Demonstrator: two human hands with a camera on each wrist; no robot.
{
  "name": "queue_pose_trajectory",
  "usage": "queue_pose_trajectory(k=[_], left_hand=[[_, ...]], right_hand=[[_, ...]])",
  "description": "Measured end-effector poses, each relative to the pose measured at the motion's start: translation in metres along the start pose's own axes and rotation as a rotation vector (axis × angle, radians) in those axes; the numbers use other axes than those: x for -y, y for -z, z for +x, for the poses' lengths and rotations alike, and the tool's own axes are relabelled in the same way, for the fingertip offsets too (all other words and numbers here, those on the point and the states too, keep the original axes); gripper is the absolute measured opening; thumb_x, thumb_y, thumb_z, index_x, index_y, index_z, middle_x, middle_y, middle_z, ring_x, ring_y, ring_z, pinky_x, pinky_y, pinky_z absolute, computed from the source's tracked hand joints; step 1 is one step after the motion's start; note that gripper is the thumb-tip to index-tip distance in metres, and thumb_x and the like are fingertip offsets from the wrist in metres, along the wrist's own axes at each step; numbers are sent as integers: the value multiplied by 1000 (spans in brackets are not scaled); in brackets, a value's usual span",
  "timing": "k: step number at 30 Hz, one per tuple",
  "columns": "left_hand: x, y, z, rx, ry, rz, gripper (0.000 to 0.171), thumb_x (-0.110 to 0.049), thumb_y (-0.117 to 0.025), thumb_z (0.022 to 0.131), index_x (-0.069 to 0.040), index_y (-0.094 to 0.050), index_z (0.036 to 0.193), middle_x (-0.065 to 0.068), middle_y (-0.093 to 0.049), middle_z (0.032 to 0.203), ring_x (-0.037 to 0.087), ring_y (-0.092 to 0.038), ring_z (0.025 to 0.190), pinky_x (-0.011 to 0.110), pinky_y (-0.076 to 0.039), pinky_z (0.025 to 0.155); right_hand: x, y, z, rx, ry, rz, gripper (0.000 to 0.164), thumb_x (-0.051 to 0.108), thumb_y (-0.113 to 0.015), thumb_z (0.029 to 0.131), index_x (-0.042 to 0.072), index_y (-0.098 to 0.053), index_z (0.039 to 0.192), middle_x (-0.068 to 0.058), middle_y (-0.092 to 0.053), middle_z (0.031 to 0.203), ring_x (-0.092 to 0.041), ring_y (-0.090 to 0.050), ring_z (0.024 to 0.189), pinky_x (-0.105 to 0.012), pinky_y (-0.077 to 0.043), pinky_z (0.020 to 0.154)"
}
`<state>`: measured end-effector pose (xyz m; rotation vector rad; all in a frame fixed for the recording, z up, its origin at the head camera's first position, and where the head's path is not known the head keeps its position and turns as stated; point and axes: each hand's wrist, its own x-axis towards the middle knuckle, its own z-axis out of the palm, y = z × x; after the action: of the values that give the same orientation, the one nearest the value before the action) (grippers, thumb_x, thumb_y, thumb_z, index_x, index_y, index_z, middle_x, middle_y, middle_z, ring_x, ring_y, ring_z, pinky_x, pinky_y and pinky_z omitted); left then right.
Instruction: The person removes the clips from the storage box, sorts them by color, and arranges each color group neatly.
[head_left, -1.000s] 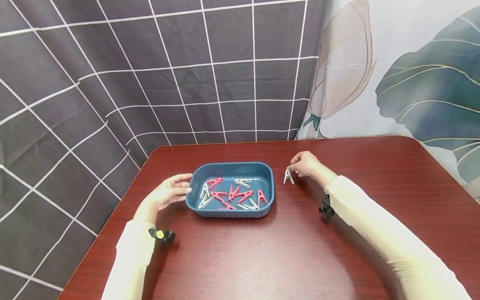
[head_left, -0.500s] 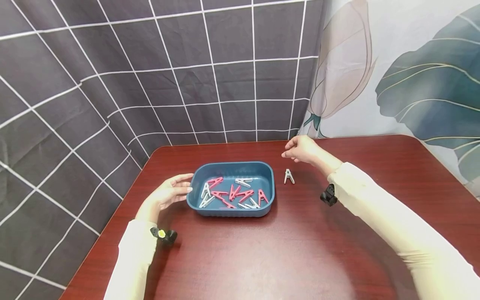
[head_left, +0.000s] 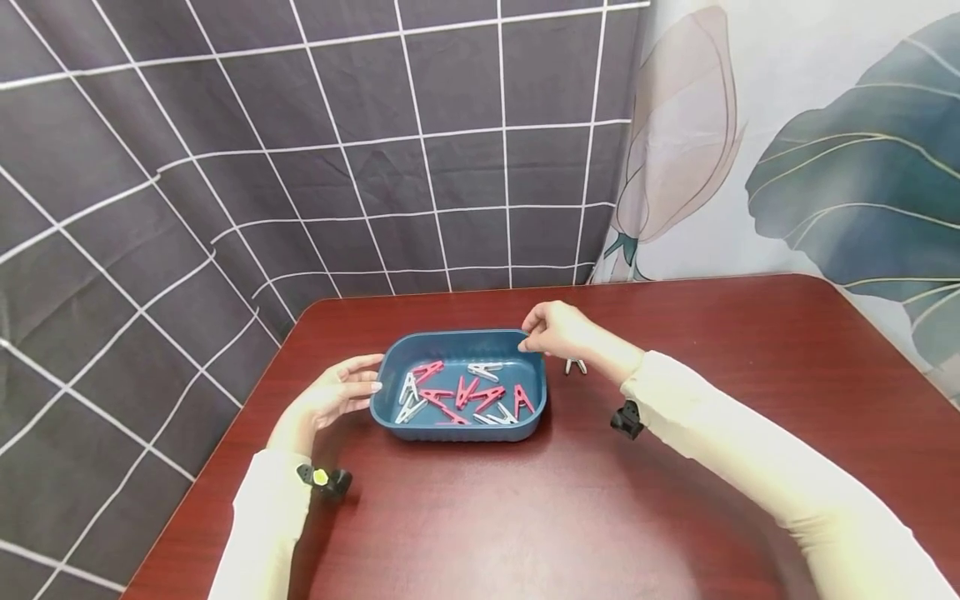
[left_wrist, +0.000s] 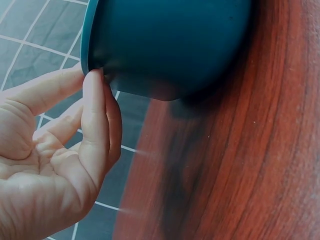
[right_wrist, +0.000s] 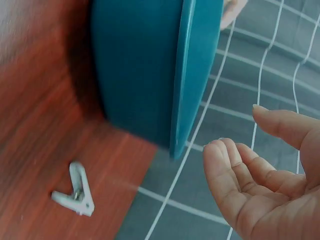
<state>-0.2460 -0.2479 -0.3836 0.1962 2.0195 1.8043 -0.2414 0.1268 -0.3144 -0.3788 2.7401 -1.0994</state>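
A blue plastic basin sits on the table with several red and white clothespins scattered inside. My left hand is at its left end, and in the left wrist view the fingertips pinch the basin's rim. Over the far right corner of the basin hovers my right hand; in the right wrist view its fingers are loosely bent, thumb apart, with nothing between them. One white clothespin stands on the table just right of the basin, partly covered by the right hand in the head view.
The dark red wooden table extends around the basin on every side. Behind it hangs a grey cloth with white grid lines, and a floral curtain at the right. Each wrist wears a small black camera.
My right hand has let go of the white clothespin, which stays on the table. It rose away, then moved left to the basin's far right corner. The left hand stays at the rim.
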Motion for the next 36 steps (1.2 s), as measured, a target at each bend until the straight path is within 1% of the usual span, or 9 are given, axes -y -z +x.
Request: queue_pose_trajectory(k=[6,16,18,21,25,28,30,33,36], left_hand=[[2,0,2,-9,-12,5,58,4,-55,92,3,-30,144,-6,-68,98,7,-67,87,25,-55,78],[2,0,0,-5,-2,3,59,4,-55,92,4,-28,145,-5,-67,97,7,-67,87,25,-56,78],[2,0,0,-4,-6,6,59,4,-54,92,4,-28,144,-5,-67,97,7,-67,87,25,-56,78],[2,-1,0,-2,-9,-4,58,4,-54,92,4,-29,144,-5,-67,97,7,-67,87,25,-56,78],[2,0,-2,3,-5,-18,59,4,-54,92,3,-29,145,-5,-67,97,7,-67,87,25,-56,78],[2,0,-3,1,-4,-23,59,4,-54,92,4,-28,145,-4,-68,98,8,-67,87,26,-56,78],[2,0,-3,-1,-7,-21,60,4,-55,92,4,-28,145,-4,-68,98,8,-67,87,26,-56,78],[2,0,-2,-8,-10,-14,60,4,-55,91,5,-28,144,-5,-68,97,8,-67,87,26,-56,78],[2,1,-1,-8,-12,2,60,4,-57,91,4,-29,144,-6,-68,97,7,-67,87,26,-56,79]], right_hand=[[11,-21,-1,50,56,-53,35,15,-74,78,-4,-63,105,-10,-69,83,-16,-62,74,-28,-51,67],[18,-53,3,211,66,-194,35,15,-75,79,-1,-62,108,-6,-66,81,-12,-57,69,-25,-46,62],[20,-59,4,238,69,-253,29,15,-76,78,1,-64,100,-4,-62,78,-13,-53,68,-23,-43,60],[21,-67,4,269,79,-349,19,13,-76,77,4,-59,76,0,-50,66,-13,-44,62,-23,-35,54],[24,-79,4,276,100,-479,32,7,-72,76,11,-44,60,1,-38,57,-14,-37,57,-24,-30,52],[25,-87,5,260,111,-534,23,6,-70,75,8,-50,63,-1,-44,61,-16,-40,60,-26,-35,55],[25,-90,5,248,114,-540,14,7,-71,75,4,-58,74,-3,-51,67,-17,-43,64,-29,-40,60],[25,-94,6,234,107,-519,23,8,-74,75,1,-61,92,-8,-60,79,-20,-52,72,-33,-48,70],[24,-96,7,229,97,-504,33,8,-77,73,2,-58,99,-11,-63,87,-23,-57,81,-36,-50,78]])
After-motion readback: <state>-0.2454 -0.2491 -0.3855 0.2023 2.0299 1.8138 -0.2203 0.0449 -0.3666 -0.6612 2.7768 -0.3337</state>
